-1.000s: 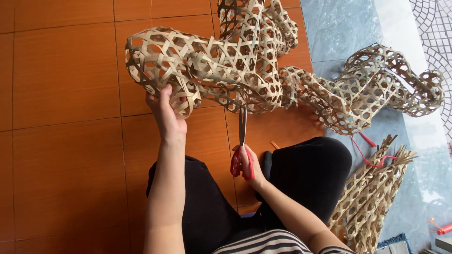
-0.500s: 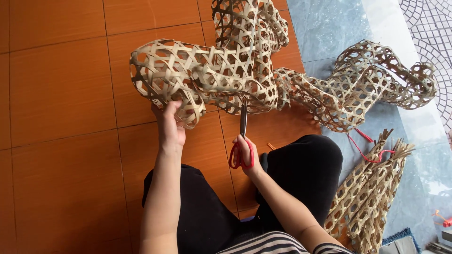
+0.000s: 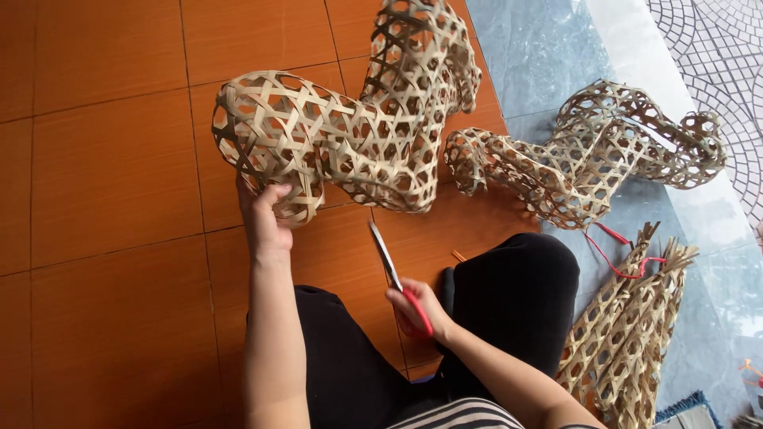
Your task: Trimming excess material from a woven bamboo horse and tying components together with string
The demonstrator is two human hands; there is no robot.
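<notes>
Trimming stray strip ends off a woven form, as we judge it.

Our left hand has its fingers clamped on the lower rim of the pale, open-weave bamboo lattice form, tilting it off the orange tiled floor. Our right hand has its fingers closed through the red handles of the steel scissors, whose blades are together and point up at the weave without touching it. Next, we reckon, the blades must open and meet a protruding strip squarely. A second twisted lattice form lies well apart.
</notes>
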